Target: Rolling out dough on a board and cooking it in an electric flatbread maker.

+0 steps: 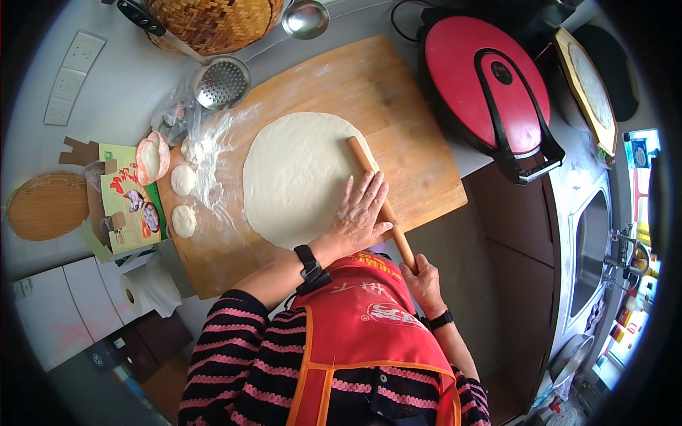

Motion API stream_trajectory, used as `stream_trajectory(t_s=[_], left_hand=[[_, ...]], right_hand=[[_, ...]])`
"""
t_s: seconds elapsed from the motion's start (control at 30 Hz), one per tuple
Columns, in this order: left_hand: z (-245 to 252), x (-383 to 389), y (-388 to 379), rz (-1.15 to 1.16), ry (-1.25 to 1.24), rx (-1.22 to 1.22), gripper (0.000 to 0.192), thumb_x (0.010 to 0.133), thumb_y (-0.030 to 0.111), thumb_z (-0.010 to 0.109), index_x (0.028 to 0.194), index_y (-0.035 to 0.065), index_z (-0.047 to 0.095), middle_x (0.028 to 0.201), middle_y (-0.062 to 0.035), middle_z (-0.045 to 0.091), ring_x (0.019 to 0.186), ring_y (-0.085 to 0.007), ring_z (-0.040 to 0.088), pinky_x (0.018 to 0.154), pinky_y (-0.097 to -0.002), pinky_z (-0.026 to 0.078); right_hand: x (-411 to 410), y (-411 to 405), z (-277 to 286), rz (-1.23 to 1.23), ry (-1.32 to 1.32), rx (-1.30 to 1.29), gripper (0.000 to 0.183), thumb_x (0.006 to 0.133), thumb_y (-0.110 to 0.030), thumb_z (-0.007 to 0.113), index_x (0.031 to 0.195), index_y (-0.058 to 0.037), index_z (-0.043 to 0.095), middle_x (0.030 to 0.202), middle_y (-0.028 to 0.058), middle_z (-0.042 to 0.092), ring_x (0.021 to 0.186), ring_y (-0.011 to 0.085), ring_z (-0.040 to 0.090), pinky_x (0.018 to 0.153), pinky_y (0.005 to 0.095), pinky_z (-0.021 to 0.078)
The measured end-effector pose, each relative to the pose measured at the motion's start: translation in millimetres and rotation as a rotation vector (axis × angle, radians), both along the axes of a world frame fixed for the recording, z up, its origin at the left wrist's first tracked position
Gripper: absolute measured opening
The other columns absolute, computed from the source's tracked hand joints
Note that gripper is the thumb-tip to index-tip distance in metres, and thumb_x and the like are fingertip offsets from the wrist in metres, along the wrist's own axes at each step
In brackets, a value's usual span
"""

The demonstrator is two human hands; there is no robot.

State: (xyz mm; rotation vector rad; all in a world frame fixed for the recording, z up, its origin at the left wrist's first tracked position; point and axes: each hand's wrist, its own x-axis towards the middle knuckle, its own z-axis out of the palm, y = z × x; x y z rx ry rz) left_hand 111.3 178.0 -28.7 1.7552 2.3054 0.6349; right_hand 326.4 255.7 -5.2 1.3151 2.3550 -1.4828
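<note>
A large, thin round sheet of dough (298, 170) lies on a wooden board (421, 170) dusted with flour. Across its right edge runs a wooden rolling pin (364, 154), slanting down past the board's front edge. My left hand (359, 213) is laid flat over the dough's lower right, fingers slightly apart, fingertips and thumb against the pin; whether it presses on dough or pin is partly hidden. Around the pin's near end, off the board, my right hand (424, 282) is closed. Two dough balls (184, 180) and a floury lump (195, 150) sit at the board's left side.
Beyond the board's right side stands a red electric griddle (474, 69) with a black handle. A perforated skimmer (222, 82), a ladle (305, 19) and a woven basket (218, 21) are along the wall. Left are a pink flour bowl (153, 158), a carton (130, 199) and a paper roll (144, 292).
</note>
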Motion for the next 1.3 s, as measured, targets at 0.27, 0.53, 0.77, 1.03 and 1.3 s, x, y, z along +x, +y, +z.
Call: stream_trajectory(t_s=[0.27,0.53,0.77,1.03,1.3], left_hand=[[-6,-22,21,0.18,-0.014,-0.038,0.082,0.086,0.038,0.06,0.145,-0.0048,0.023,0.152,-0.0258,0.02,0.143,-0.0368,0.016,0.115,-0.0545,0.01],[-10,-42,28,0.151,-0.065,-0.19,0.076,0.089,0.046,0.053,0.142,-0.0041,0.031,0.153,-0.0224,0.022,0.144,-0.0341,0.014,0.116,-0.0531,0.006],[-13,-124,-15,0.513,0.046,-0.177,0.074,0.094,0.044,0.045,0.148,-0.0008,0.02,0.155,-0.0204,0.015,0.146,-0.0326,0.008,0.117,-0.0507,0.004],[-17,-161,-52,0.628,0.012,-0.258,0.073,0.093,0.041,0.049,0.146,-0.0009,0.023,0.156,-0.0195,0.016,0.145,-0.0332,0.013,0.117,-0.0506,0.008],[-11,-111,-155,0.759,0.058,-0.217,0.073,0.089,0.033,0.056,0.146,-0.0013,0.025,0.154,-0.0211,0.02,0.144,-0.0331,0.017,0.117,-0.0484,0.011]], right_hand=[[1,12,-3,-0.194,0.083,-0.021,0.024,0.083,-0.015,0.068,0.082,0.0016,0.051,0.061,0.0155,0.048,0.053,0.0186,0.043,0.052,0.0343,0.0413],[-44,49,-3,-0.141,0.144,0.069,0.024,0.085,-0.017,0.067,0.088,0.0029,0.056,0.06,0.0074,0.046,0.056,0.0126,0.041,0.052,0.0314,0.0402],[-85,66,0,-0.015,0.023,0.241,0.024,0.085,-0.019,0.066,0.093,0.0026,0.058,0.066,0.0149,0.056,0.056,0.0227,0.053,0.055,0.0348,0.0451],[-127,79,-18,0.088,0.059,0.545,0.03,0.08,-0.015,0.067,0.106,-0.0014,0.06,0.107,0.0162,0.057,0.103,0.0352,0.053,0.087,0.0414,0.0456],[-110,77,-27,0.15,0.282,0.597,0.038,0.079,-0.004,0.065,0.116,-0.0014,0.057,0.109,0.0168,0.056,0.1,0.0335,0.055,0.089,0.0405,0.0461]])
